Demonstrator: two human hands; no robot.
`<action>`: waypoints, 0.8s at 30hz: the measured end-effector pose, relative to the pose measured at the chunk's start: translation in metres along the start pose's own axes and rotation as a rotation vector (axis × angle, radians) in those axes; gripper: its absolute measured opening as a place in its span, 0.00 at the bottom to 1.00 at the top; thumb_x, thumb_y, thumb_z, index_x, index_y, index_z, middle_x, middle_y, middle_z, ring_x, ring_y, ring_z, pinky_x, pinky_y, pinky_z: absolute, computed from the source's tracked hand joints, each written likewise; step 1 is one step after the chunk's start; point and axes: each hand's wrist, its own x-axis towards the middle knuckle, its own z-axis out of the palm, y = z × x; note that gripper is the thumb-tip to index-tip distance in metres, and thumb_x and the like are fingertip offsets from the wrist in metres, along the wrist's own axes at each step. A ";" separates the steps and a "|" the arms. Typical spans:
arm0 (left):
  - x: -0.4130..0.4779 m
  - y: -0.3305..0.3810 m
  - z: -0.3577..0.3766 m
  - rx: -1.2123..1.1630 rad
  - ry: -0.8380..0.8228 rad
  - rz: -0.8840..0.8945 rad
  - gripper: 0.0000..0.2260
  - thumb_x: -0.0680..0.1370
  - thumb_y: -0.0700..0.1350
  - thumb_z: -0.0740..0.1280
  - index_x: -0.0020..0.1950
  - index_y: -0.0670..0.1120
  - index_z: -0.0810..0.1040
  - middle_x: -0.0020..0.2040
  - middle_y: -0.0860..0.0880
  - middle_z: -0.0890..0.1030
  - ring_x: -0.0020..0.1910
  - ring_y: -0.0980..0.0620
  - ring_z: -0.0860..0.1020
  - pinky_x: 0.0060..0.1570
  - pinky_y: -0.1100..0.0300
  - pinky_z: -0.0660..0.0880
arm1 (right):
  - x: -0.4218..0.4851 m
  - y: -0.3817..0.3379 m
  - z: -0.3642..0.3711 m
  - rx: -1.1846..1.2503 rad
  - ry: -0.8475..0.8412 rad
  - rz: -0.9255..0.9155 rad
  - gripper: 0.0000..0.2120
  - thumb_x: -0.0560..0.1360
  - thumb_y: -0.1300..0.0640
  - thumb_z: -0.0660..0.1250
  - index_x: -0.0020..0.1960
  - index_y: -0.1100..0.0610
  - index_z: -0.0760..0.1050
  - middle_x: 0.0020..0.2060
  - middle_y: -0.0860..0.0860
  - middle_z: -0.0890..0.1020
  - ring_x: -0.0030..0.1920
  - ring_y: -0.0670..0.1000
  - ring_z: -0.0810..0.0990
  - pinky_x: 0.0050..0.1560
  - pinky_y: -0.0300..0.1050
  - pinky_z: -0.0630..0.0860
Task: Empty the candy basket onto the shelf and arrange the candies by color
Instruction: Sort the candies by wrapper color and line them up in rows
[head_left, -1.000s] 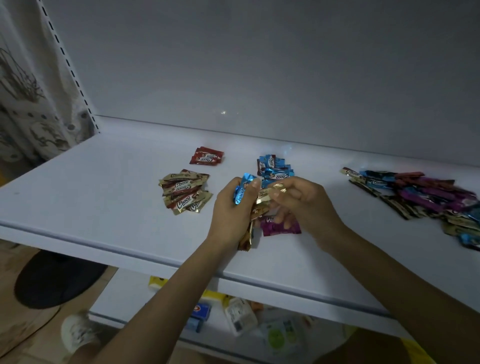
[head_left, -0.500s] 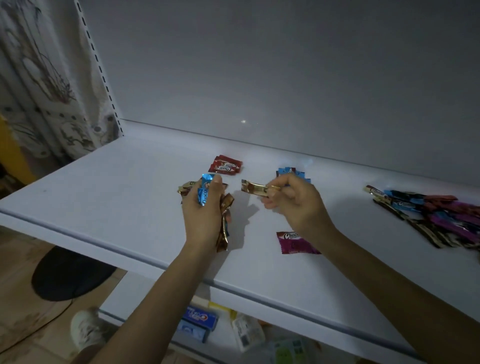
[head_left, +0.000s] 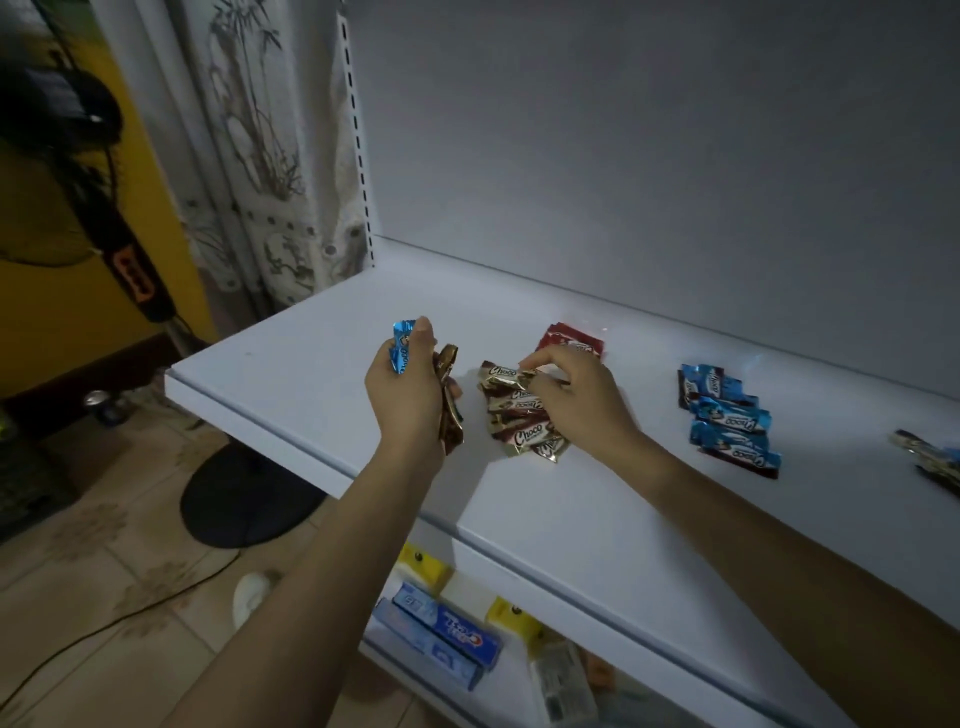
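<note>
Sorting by colour is the step in hand, and I judge it is partly done. Nearest to me, my left hand (head_left: 410, 400) is curled around a small bundle. 1 blue candy (head_left: 401, 351) stands up by my thumb, and some gold candies (head_left: 450, 410) hang down beside my palm. I should keep this grip firm without squeezing, because foil wrappers are probably slippery and 1 could slide out past the shelf (head_left: 291, 374) edge.

A little further, my right hand (head_left: 584, 410) pinches 1 gold candy (head_left: 503, 375) by its end between thumb and fingertips, at the far end of the gold pile (head_left: 524, 423). I cannot tell if it already touches the pile. To do this well, I think I must lay it flat, in the same direction as the others. I should let go only when it rests, so the pile does not spread toward the red pile (head_left: 571, 340) just behind.

Further right lies the blue pile (head_left: 727, 415), well apart, and the blue one in my left hand belongs there. At the far right edge an unsorted heap (head_left: 930, 457) waits. The basket I cannot see.
</note>
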 end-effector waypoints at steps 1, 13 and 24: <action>0.003 0.000 0.003 -0.021 0.013 -0.034 0.12 0.80 0.53 0.64 0.41 0.47 0.72 0.32 0.50 0.73 0.25 0.55 0.72 0.26 0.62 0.68 | -0.005 -0.008 -0.002 0.059 0.028 -0.030 0.04 0.77 0.55 0.65 0.48 0.51 0.79 0.43 0.40 0.79 0.48 0.43 0.78 0.51 0.44 0.76; 0.029 -0.018 0.021 -0.419 -0.059 -0.620 0.14 0.79 0.52 0.60 0.38 0.45 0.72 0.32 0.47 0.77 0.26 0.49 0.76 0.24 0.63 0.72 | -0.015 -0.061 0.012 0.255 -0.096 -0.040 0.05 0.78 0.59 0.64 0.49 0.52 0.78 0.32 0.48 0.81 0.28 0.45 0.79 0.35 0.40 0.76; 0.041 0.000 0.030 -0.318 0.226 -0.364 0.11 0.80 0.47 0.66 0.40 0.43 0.72 0.32 0.48 0.75 0.26 0.53 0.74 0.22 0.66 0.72 | 0.002 -0.071 0.016 -0.015 -0.007 -0.112 0.05 0.80 0.51 0.60 0.45 0.50 0.69 0.39 0.46 0.80 0.31 0.48 0.82 0.36 0.48 0.78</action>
